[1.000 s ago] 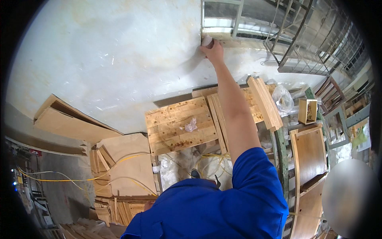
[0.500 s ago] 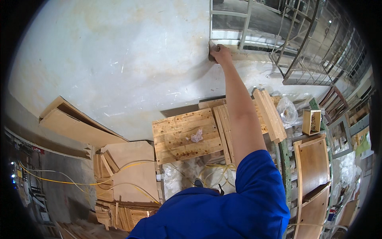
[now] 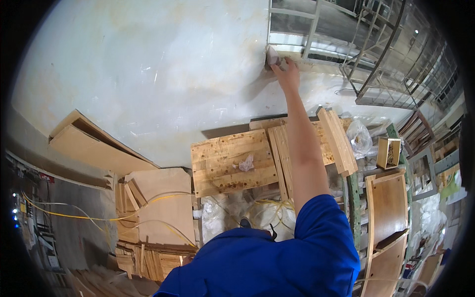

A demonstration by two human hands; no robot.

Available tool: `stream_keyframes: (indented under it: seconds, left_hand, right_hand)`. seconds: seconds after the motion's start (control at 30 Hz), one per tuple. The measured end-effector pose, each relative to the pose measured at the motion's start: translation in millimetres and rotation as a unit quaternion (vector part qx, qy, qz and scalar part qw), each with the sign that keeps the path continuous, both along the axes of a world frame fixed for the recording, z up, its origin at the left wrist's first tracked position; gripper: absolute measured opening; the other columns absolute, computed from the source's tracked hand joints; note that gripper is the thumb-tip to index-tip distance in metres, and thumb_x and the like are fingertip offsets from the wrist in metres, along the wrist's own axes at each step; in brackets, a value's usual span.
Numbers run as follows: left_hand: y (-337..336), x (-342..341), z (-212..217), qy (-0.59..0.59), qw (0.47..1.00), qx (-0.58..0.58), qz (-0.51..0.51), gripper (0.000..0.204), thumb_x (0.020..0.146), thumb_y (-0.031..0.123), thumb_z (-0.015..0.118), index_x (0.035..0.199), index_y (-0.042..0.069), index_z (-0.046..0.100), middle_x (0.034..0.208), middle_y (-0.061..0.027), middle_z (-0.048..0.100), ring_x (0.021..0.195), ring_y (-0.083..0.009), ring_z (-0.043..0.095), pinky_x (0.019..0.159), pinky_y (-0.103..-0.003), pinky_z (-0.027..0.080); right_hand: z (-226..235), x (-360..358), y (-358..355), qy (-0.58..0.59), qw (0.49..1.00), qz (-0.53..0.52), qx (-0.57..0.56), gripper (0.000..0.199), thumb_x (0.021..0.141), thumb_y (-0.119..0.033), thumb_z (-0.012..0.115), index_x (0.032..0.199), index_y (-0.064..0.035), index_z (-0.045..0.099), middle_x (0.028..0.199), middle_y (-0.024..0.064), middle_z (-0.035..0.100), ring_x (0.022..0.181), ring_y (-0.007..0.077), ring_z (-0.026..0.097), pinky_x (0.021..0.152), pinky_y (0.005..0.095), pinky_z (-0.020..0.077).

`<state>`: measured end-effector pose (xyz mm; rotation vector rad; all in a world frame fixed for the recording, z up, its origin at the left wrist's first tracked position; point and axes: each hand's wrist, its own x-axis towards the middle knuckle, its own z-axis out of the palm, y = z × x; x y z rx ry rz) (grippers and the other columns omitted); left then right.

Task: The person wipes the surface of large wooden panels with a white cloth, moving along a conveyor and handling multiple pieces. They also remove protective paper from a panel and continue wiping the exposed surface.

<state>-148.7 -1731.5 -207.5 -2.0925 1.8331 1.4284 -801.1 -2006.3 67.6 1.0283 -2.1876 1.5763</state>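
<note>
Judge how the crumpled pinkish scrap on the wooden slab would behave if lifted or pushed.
The pinkish scrap is probably floppy, since it is bunched into irregular folds. It looks thin, so likely light for its size. Pushed, its uneven outline should make it slide rather than roll across the flat wooden slab.

The person's right arm (image 3: pixel 306 148) reaches forward and away from the body, nearly straight, with only a slight bend at the elbow. Below the short blue sleeve (image 3: pixel 324 220) it is bare. The wrist (image 3: pixel 292 91) runs almost in line with the forearm, and the right hand (image 3: pixel 288 75) tips a little leftward, thumb on its left side, parted from the curled fingers. A scrap of skin (image 3: pixel 187 259) beside the torso (image 3: pixel 262 265) is perhaps part of the left hand or forearm; too little shows to be sure.
</note>
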Motion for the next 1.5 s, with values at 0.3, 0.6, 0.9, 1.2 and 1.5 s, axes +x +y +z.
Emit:
stream_keyframes:
  seconds: [0.3, 0.6, 0.9, 1.2, 1.5]
  left_hand:
    - [13, -2, -1, -0.014, 0.999, 0.014, -0.025, 0.037, 0.078, 0.034, 0.063, 0.101, 0.005, 0.061, 0.084, -0.0143, 0.065, 0.083, -0.0289, 0.063, 0.072, -0.036, 0.049]
    - [19, -1, 9, 0.033, 0.998, 0.048, 0.015, 0.041, 0.072, 0.024, 0.068, 0.104, 0.001, 0.06, 0.091, -0.0155, 0.065, 0.081, -0.022, 0.063, 0.073, -0.032, 0.049]
    - [32, 2, 4, 0.07, 0.994, 0.036, 0.071, 0.037, 0.075, 0.023, 0.065, 0.104, 0.001, 0.06, 0.088, -0.0143, 0.065, 0.083, -0.021, 0.063, 0.073, -0.032, 0.049]
    - [49, -6, 75, 0.45, 0.811, 0.023, 0.373, 0.041, 0.092, 0.032, 0.049, 0.121, 0.004, 0.048, 0.106, -0.0095, 0.059, 0.09, -0.0183, 0.059, 0.077, -0.031, 0.047]
    - [181, 96, 157, 0.487, 0.701, -0.243, 0.46, 0.038, 0.091, 0.024, 0.053, 0.123, 0.005, 0.045, 0.098, -0.0034, 0.057, 0.086, -0.0134, 0.057, 0.075, -0.028, 0.048]
  right_hand:
    - [-107, 76, 91, -0.126, 0.974, 0.157, 0.103, 0.028, 0.076, -0.023, 0.065, 0.097, -0.004, 0.064, 0.084, 0.0117, 0.064, 0.073, 0.0267, 0.063, 0.068, 0.0338, 0.0489]
    - [-151, 152, 143, -0.082, 0.896, 0.273, 0.342, 0.026, 0.076, -0.031, 0.064, 0.086, -0.0073, 0.066, 0.083, 0.013, 0.065, 0.078, 0.0305, 0.062, 0.069, 0.0387, 0.0481]
    - [-158, 201, 141, 0.064, 0.86, 0.363, 0.352, 0.015, 0.077, -0.024, 0.063, 0.087, -0.013, 0.064, 0.082, 0.0088, 0.064, 0.074, 0.0278, 0.062, 0.065, 0.0384, 0.0487]
    - [-166, 439, 205, -0.025, 0.717, 0.694, 0.068, 0.014, 0.074, -0.007, 0.062, 0.088, -0.0081, 0.06, 0.077, 0.0097, 0.06, 0.065, 0.0258, 0.061, 0.057, 0.033, 0.049]
    - [-154, 629, 339, -0.382, 0.39, 0.821, 0.168, 0.012, 0.085, -0.005, 0.057, 0.097, -0.0031, 0.055, 0.09, 0.0021, 0.058, 0.083, 0.0099, 0.056, 0.075, 0.0247, 0.0461]
